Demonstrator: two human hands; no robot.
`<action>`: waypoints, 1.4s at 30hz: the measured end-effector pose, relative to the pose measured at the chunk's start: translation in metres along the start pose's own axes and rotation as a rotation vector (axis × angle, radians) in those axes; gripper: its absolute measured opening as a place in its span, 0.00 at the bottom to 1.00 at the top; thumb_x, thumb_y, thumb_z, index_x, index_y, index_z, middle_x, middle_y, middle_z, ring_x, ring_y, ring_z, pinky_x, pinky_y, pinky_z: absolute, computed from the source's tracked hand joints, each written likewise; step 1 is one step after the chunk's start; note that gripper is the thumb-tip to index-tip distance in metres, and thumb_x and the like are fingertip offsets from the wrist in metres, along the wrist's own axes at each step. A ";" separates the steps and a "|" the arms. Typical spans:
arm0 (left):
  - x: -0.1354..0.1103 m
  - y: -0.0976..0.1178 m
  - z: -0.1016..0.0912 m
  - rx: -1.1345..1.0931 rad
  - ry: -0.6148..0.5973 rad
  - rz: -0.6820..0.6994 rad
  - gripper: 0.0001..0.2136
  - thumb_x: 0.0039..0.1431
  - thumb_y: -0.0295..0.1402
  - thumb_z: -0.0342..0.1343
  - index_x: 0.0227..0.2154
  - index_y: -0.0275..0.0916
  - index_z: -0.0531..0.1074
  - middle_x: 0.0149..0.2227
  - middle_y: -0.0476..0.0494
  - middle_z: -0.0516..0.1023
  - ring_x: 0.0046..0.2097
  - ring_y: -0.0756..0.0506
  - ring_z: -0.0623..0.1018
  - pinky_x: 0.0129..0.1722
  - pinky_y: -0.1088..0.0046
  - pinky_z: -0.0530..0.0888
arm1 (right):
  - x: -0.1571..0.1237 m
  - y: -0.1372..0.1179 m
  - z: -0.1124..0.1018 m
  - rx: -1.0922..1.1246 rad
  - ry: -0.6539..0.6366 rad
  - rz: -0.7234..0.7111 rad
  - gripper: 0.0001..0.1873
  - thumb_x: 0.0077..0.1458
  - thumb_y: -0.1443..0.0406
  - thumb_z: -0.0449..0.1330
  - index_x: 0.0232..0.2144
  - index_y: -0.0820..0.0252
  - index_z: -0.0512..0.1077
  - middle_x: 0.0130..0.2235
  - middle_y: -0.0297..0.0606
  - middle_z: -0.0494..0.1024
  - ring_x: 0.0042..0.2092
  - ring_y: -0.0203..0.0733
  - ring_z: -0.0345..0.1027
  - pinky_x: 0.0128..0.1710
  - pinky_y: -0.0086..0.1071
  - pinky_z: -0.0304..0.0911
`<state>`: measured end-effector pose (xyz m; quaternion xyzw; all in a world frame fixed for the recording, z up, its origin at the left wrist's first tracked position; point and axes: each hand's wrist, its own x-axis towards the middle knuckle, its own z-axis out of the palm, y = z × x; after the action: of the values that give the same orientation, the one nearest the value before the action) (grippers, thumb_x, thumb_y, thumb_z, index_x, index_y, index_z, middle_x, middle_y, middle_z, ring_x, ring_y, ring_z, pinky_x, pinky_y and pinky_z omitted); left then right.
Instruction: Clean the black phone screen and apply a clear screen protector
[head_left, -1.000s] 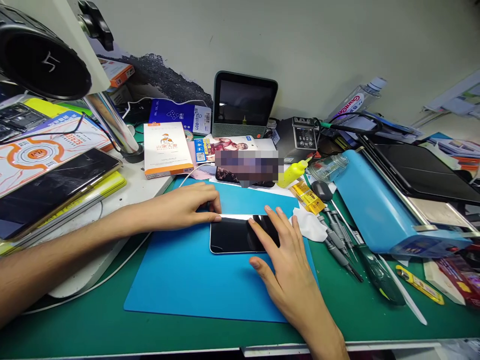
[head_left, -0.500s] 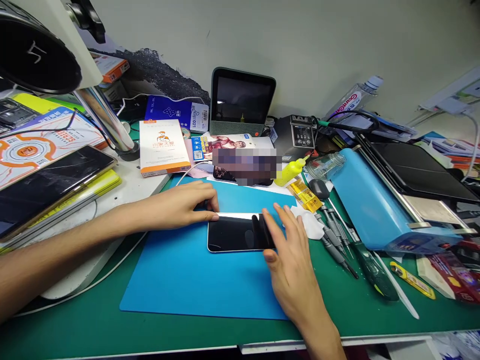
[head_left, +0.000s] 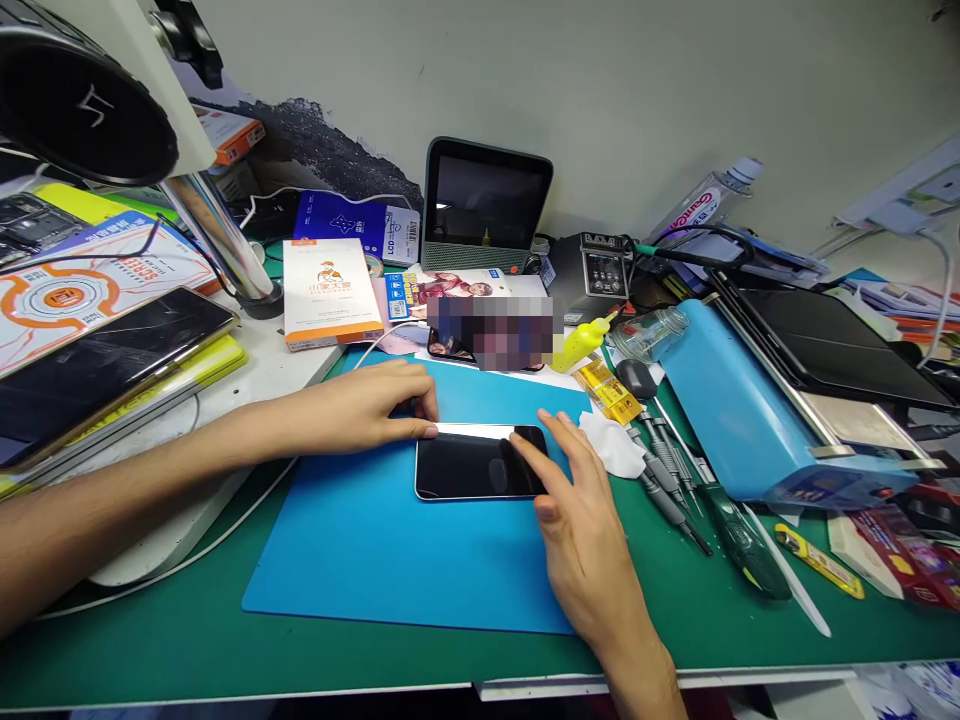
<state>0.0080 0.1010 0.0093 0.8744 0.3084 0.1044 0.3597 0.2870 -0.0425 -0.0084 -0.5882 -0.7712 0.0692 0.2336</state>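
A smartphone (head_left: 465, 470) with a dark screen and a pale edge lies flat, lengthwise, on the blue mat (head_left: 390, 560). A bright reflection runs along its far edge. At its far left corner is my left hand (head_left: 390, 400), fingers curled and thumb tip against the corner. My right hand (head_left: 589, 520) is over the phone's right end, fingers spread. Its index fingertip touches or hovers just above the screen; I cannot tell which. The thumb is near the right edge.
Screwdrivers (head_left: 671, 490), a green-handled tool (head_left: 746, 540) and a yellow cutter (head_left: 819, 562) lie right. A blue box-shaped device (head_left: 742, 410) stands behind them. A second phone (head_left: 442, 345), a yellow bottle (head_left: 581, 345) and a white-orange box (head_left: 330, 295) are behind the mat. A metal post (head_left: 221, 240) rises left.
My right index finger has moved left across the screen, uncovering more of the phone's right end. My left hand stays at the corner. The view has shifted slightly.
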 end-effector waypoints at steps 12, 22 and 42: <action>0.000 -0.003 0.002 -0.002 0.027 0.021 0.13 0.70 0.46 0.56 0.41 0.42 0.75 0.44 0.46 0.78 0.46 0.42 0.77 0.45 0.68 0.70 | 0.002 -0.001 -0.007 -0.007 -0.019 -0.299 0.28 0.73 0.47 0.45 0.61 0.50 0.75 0.68 0.43 0.67 0.73 0.55 0.54 0.74 0.62 0.47; 0.000 -0.001 0.001 0.002 0.015 0.002 0.13 0.71 0.46 0.56 0.40 0.42 0.75 0.44 0.46 0.78 0.46 0.42 0.77 0.46 0.68 0.70 | 0.001 0.001 -0.004 -0.003 0.037 -0.136 0.25 0.74 0.50 0.46 0.62 0.48 0.74 0.66 0.43 0.70 0.70 0.56 0.58 0.68 0.60 0.58; -0.007 0.026 0.017 0.298 -0.030 0.293 0.31 0.65 0.55 0.61 0.65 0.46 0.67 0.63 0.34 0.71 0.60 0.32 0.73 0.59 0.55 0.70 | -0.003 0.016 -0.026 -0.125 0.144 -0.102 0.13 0.70 0.67 0.58 0.51 0.54 0.79 0.50 0.40 0.85 0.50 0.48 0.81 0.52 0.44 0.77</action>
<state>0.0212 0.0733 0.0154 0.9548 0.1848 0.0959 0.2120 0.3128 -0.0447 0.0081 -0.5648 -0.7843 -0.0334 0.2543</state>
